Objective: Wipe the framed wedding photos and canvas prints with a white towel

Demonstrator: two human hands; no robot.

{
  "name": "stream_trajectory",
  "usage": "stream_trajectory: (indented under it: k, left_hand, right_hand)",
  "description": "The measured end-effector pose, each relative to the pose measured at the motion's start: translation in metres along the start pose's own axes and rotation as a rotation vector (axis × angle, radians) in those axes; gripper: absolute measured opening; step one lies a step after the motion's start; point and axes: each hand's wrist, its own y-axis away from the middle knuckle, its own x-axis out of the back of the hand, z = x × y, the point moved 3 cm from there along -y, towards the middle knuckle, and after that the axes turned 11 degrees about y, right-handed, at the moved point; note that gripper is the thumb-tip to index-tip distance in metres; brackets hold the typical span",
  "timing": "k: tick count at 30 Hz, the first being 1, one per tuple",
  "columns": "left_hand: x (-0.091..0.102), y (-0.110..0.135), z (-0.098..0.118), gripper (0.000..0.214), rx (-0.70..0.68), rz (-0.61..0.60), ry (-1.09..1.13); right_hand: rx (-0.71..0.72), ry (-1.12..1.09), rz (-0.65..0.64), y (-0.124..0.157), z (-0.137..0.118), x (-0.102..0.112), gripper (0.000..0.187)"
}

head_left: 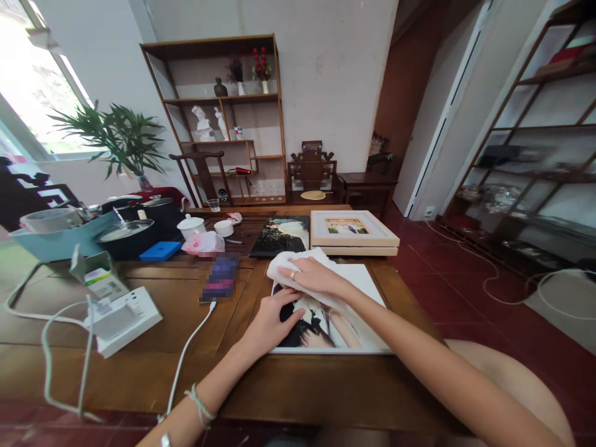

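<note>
The right hand (311,274), a ring on one finger, closes over a soft, crumpled white cloth (275,268) and presses it on the upper part of a smooth, flat rectangular photo panel (369,282), which lies at the front of the brown wooden table (335,388); its fingertips are buried in the folds. The left hand (275,318) grasps nothing, its thumb and fingers parted and resting on the panel's dark left side. Cloth and hands hide much of the printed picture, the phone (220,278) is blurred into blocks, and both forearms are cut off below.
</note>
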Motion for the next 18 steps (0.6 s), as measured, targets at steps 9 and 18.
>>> stream_trajectory:
  k: [9, 18]
  left_hand:
    - [-0.002, 0.0, -0.004, 0.031, 0.031, -0.018, -0.031]
    - [-0.001, -0.002, -0.004, 0.03, 0.027, 0.006, -0.044]
  right_hand:
    - [-0.062, 0.039, 0.077, 0.045, 0.039, 0.007, 0.041]
    - [-0.231, 0.191, 0.155, 0.1, 0.086, 0.014, 0.037]
